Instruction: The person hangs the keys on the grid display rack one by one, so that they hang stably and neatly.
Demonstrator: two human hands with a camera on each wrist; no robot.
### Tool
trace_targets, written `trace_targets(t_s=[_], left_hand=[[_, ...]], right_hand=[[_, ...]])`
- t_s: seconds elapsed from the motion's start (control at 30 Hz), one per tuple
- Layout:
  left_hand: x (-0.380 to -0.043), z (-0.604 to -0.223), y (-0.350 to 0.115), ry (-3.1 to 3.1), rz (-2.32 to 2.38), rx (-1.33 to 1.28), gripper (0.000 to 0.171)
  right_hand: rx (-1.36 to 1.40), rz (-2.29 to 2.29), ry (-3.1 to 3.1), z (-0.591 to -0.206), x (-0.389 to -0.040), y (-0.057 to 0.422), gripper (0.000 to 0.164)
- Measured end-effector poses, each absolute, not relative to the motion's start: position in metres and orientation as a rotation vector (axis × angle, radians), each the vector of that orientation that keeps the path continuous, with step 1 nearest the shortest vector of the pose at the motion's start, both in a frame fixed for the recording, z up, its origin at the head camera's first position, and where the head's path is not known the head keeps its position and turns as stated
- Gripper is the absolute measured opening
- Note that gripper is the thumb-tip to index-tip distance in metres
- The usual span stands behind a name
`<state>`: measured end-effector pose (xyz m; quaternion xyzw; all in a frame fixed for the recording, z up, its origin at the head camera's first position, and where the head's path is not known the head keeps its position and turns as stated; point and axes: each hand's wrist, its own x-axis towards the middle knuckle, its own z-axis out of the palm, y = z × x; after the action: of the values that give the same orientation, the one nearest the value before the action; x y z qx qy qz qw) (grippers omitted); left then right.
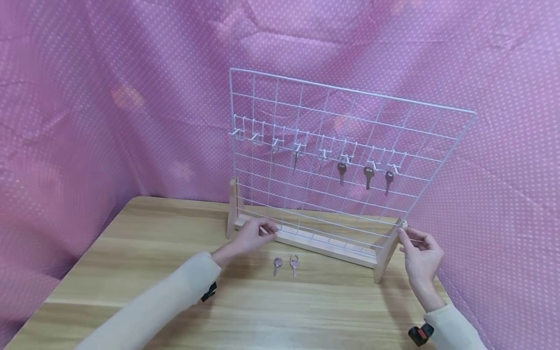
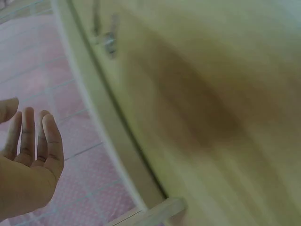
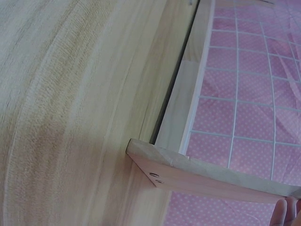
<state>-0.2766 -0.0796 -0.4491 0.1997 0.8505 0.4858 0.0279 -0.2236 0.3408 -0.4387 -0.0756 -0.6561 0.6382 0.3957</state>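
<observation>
A white wire grid rack (image 1: 302, 99) stands in a wooden base (image 1: 325, 245). Several keys hang from its row of hooks, among them a dark key (image 1: 369, 177). My left hand (image 1: 251, 234) is just in front of the grid's lower part, fingers loosely bent, holding nothing; the left wrist view shows this hand (image 2: 33, 160) with its palm free. My right hand (image 1: 422, 257) pinches the top of the right wooden upright (image 1: 385, 257) between thumb and fingers. In the right wrist view, only fingertips (image 3: 280, 213) show at the upright's far end. Two keys, one (image 1: 277, 265) left of another (image 1: 294, 265), lie on the table.
The wooden table (image 1: 245, 311) runs beneath the rack, its back edge close behind the base. Pink dotted cloth (image 1: 175, 87) hangs behind and at both sides. A left upright (image 1: 233, 209) supports the grid's other end.
</observation>
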Motion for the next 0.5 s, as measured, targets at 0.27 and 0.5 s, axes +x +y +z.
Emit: trace_targets(t_s=[0.27,0.5], left_hand=[[-0.273,-0.488,-0.071,2.622,1.268,0.594,0.022],[-0.270,-0.502,-0.067,2.621,1.168,0.603,0.026]], right_hand=[[-0.187,1.636,-1.664,-0.438,-0.224,0.342,0.012],[-0.179,1.653,-1.659,-0.437,-0.224,0.342,0.014]])
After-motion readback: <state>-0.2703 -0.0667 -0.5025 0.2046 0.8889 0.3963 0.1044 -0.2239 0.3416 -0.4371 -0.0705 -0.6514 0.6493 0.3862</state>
